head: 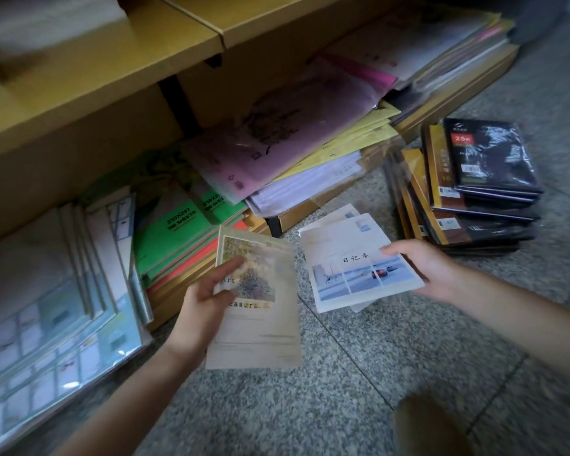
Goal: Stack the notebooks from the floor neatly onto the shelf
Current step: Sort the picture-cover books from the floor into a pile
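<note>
Cream notebook (260,324) (one) | left hand (204,301) fingers curled round it; right hand (431,271) grips snowy notebook (352,278)

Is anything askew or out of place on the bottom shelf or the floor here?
Yes. The pink packets and yellow packets on the bottom shelf lie slanted and overhang its edge. The dark notebook stack on the floor is fanned out, not squared.
</note>
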`<action>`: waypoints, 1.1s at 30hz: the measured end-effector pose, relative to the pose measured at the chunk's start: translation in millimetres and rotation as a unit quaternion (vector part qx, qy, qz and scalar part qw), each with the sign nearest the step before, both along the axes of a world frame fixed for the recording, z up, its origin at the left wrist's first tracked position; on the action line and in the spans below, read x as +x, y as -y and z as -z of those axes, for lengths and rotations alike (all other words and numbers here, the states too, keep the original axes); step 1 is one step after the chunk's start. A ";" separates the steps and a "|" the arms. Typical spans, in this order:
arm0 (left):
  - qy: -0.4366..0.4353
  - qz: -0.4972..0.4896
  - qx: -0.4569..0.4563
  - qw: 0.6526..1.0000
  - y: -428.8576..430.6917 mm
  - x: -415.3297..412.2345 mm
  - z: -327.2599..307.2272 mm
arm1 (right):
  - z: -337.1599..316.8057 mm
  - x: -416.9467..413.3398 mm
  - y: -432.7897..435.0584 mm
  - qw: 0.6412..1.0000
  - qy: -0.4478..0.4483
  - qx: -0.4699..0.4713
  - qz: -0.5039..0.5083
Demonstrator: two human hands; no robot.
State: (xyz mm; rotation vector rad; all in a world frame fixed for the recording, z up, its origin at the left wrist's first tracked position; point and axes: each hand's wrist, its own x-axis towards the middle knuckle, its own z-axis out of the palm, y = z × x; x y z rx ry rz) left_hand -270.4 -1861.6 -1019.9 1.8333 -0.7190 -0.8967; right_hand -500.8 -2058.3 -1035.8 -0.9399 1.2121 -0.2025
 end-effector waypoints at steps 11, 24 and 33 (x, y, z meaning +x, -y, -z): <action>-0.197 -0.016 -0.013 0.980 -4.0 -14.5 -12.4 | -14.8 22.1 -27.8 0.978 0.106 0.026 -0.179; -0.205 -0.014 -0.107 0.973 -7.4 -17.2 -15.7 | -16.4 29.7 -47.3 0.931 0.036 -0.119 -0.342; -0.103 0.059 -0.097 0.988 -7.3 -23.8 -27.2 | -19.6 31.6 -66.5 0.903 0.051 -0.207 -0.373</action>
